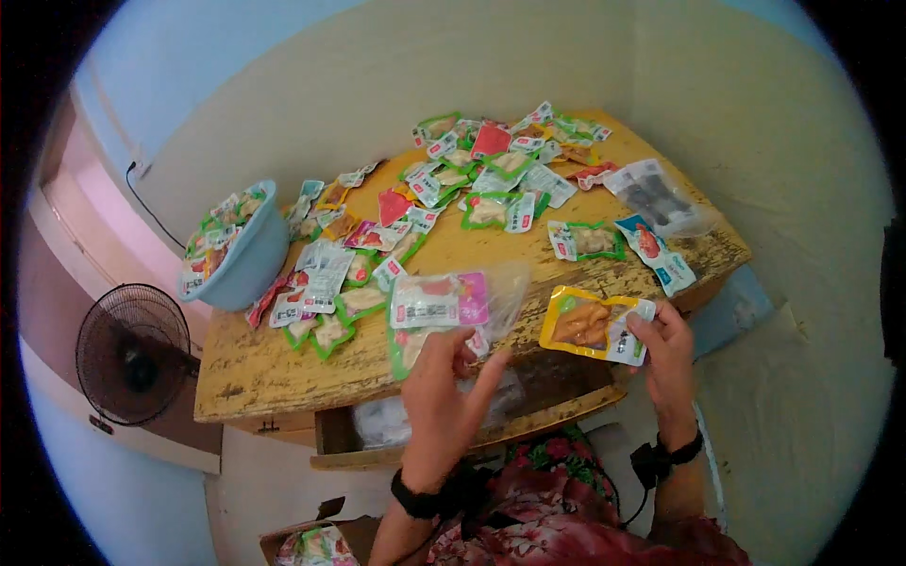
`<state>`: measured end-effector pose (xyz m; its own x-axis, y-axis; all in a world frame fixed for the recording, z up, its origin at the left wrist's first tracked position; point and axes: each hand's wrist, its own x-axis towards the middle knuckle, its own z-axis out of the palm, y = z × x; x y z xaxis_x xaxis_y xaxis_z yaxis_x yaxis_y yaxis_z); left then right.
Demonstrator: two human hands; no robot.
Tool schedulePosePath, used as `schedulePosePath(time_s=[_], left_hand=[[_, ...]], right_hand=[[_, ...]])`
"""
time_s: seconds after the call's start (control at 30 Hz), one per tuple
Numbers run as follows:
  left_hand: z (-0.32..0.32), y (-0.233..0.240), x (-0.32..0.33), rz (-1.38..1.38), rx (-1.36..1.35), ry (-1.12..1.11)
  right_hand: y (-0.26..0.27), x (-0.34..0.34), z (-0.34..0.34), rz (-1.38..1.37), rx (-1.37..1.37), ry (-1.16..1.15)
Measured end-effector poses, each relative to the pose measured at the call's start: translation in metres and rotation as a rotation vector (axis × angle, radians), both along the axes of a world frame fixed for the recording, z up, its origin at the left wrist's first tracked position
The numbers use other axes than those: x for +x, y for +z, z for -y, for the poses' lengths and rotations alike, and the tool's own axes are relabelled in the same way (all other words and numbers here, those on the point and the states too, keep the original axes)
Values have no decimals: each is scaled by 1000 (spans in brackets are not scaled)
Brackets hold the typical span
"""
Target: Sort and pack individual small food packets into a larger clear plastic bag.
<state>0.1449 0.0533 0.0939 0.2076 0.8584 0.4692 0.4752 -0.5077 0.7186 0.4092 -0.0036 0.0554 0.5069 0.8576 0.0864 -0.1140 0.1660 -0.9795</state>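
My right hand [662, 354] pinches a yellow-edged food packet [582, 325] by its white end, above the table's front edge. Brown pieces of food show through its clear window. My left hand [446, 407] is before a clear plastic bag [508, 297], its thumb spread from its curled fingers and nothing seen between them. Whether its fingertips touch the bag cannot be told. A purple-and-white packet [439, 301] lies in the bag, over a green-edged packet [410, 347] partly hidden by my left hand.
Several mixed packets pile up on the worn yellow wooden table [241, 382]. At left stands a blue basin [248, 262] full of packets, near a black fan [134, 354]. Plastic bags lie in the open drawer [566, 410]. A cardboard box [361, 534] of packets is on the floor.
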Motion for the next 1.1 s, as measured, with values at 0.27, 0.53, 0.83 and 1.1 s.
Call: schedulePosePath(time_s=[0.27,0.53,0.83,1.1], left_hand=[[-30,-18,35,-135,265,58],[-23,-1,37,9,245,63],[-15,-14,40,-129,420,116],[-4,-17,47,-225,477,76]], right_hand=[[-7,-28,-30,-349,124,111],[-26,-41,-51,-42,197,111],[4,-50,-50,-217,173,98],[3,-71,-61,-105,-28,363]])
